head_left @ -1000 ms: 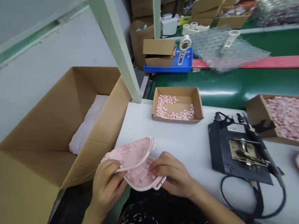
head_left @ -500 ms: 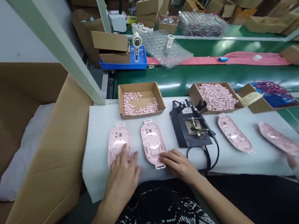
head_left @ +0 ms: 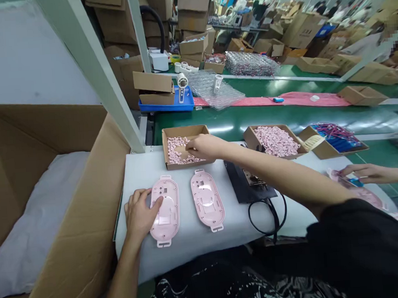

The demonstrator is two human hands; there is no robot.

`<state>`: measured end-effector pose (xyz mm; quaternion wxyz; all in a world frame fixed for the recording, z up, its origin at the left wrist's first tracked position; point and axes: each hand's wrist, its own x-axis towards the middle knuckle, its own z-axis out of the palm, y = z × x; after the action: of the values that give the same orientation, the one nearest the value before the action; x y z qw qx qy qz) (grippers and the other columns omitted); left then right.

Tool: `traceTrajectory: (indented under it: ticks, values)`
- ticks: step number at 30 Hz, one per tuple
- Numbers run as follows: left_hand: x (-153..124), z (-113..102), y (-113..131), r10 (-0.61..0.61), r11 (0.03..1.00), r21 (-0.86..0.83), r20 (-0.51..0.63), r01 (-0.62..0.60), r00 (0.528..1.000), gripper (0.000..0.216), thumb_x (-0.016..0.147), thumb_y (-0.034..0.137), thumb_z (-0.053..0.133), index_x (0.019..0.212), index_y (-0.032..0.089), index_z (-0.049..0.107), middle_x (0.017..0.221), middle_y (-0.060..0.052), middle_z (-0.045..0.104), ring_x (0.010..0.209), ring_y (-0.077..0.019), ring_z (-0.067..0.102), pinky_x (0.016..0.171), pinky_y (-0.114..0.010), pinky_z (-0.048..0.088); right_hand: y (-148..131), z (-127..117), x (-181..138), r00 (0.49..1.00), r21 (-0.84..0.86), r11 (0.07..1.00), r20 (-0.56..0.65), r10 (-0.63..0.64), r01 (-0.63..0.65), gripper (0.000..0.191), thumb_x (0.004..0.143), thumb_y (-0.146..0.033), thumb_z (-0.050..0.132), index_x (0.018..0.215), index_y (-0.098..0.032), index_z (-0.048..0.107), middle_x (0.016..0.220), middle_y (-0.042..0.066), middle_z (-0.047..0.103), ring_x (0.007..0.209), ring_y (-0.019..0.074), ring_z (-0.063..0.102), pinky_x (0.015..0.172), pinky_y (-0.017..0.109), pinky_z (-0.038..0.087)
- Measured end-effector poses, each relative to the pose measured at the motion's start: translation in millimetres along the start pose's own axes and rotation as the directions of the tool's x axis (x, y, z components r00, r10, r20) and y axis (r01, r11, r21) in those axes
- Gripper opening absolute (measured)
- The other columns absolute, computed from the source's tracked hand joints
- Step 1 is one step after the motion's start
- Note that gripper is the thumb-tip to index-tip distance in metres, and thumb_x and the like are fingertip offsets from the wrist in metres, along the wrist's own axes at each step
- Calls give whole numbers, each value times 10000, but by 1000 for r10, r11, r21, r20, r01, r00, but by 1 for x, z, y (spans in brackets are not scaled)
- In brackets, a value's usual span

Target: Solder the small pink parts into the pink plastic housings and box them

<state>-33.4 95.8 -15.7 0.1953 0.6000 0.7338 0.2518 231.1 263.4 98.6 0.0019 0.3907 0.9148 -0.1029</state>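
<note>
The left hand rests open on a pink plastic housing at 7 o'clock, while the right hand, its grip unclear, reaches into a cardboard tray at 12 o'clock, where a hasty sweep could spill the small pink parts.

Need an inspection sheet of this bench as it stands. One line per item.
surface: white-covered bench, no spills visible
job's things: two pink plastic housings lying flat; small pink pieces in a cardboard tray
clutter: second tray of pink pieces; black fixture partly under the right arm
hands: left hand on the nearer housing; right hand at the tray; co-worker's hand far right
cables: black cord looping from the fixture
surroundings: open carton with white liner at left; green conveyor behind
</note>
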Motion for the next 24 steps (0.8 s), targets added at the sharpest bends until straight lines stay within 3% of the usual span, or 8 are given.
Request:
traceTrajectory:
  ticks: [2, 5, 8, 11, 14, 17, 21, 24]
  values:
    - [-4, -3, -4, -16, 997, -71, -1, 16, 1000, 384, 811, 505, 635, 1068, 219, 654, 1148, -98, 690, 1122, -329, 630, 1040, -505, 423, 5, 11, 39, 996, -11, 1000, 89, 30, -29, 208, 1005, -319, 599, 993, -133, 690, 941, 46, 698, 875, 174, 669, 835, 361, 561]
    - [-13, -7, -12, -65, 979, -194, 6, 65, 998, 420, 797, 538, 645, 1073, 224, 606, 1105, -98, 720, 1082, -316, 660, 969, -458, 487, 8, 29, 70, 976, -25, 998, 210, 54, -50, 310, 987, -435, 641, 1037, -130, 665, 969, 36, 687, 858, 162, 672, 807, 351, 592]
    - [-22, -6, -19, -111, 939, -322, 41, 118, 993, 460, 817, 565, 648, 1113, 226, 549, 1034, -90, 744, 991, -294, 701, 855, -409, 536, 7, 39, 76, 961, -30, 999, 275, 29, -21, 301, 994, -423, 635, 1048, -128, 666, 985, 40, 689, 864, 160, 676, 807, 346, 597]
    - [-27, -4, -19, -132, 877, -452, 103, 165, 986, 500, 850, 575, 632, 1177, 223, 497, 858, -48, 740, 719, -237, 704, 627, -324, 532, 7, 44, 69, 962, -30, 999, 273, -28, 38, 294, 1002, -418, 622, 1031, -129, 670, 982, 34, 689, 888, 167, 679, 836, 357, 592]
    - [-29, -3, -8, -149, 802, -559, 154, 210, 977, 588, 854, 592, 627, 1264, 206, 459, 715, -6, 692, 534, -195, 627, 477, -269, 459, 10, 44, 58, 976, -33, 997, 207, -66, 74, 296, 1005, -421, 615, 990, -131, 674, 947, 26, 690, 873, 162, 679, 841, 357, 588]
    - [-30, -9, 10, -148, 730, -638, 206, 247, 967, 675, 844, 604, 631, 1333, 174, 458, 671, 8, 660, 497, -179, 592, 439, -252, 433, 10, 33, 46, 996, -45, 997, 58, -67, 69, 255, 1022, -346, 585, 962, -122, 690, 917, 36, 699, 883, 168, 685, 856, 357, 571]
    - [-43, -20, 38, -103, 642, -701, 324, 312, 940, 703, 823, 572, 670, 1354, 138, 514, 854, -62, 733, 671, -222, 694, 571, -302, 557, -17, 17, 4, 979, -23, 994, -176, -107, 105, 360, 1069, -247, 412, 1034, -80, 728, 921, 99, 727, 908, 199, 703, 848, 347, 539]
    - [-59, -25, 56, -31, 589, -723, 425, 360, 905, 658, 835, 479, 713, 1376, 148, 538, 1042, -106, 753, 846, -257, 732, 718, -340, 605, -54, 22, -48, 922, 37, 955, -274, -275, 295, 352, 1076, -324, 431, 1113, -129, 721, 1003, 69, 753, 916, 152, 706, 822, 280, 563]
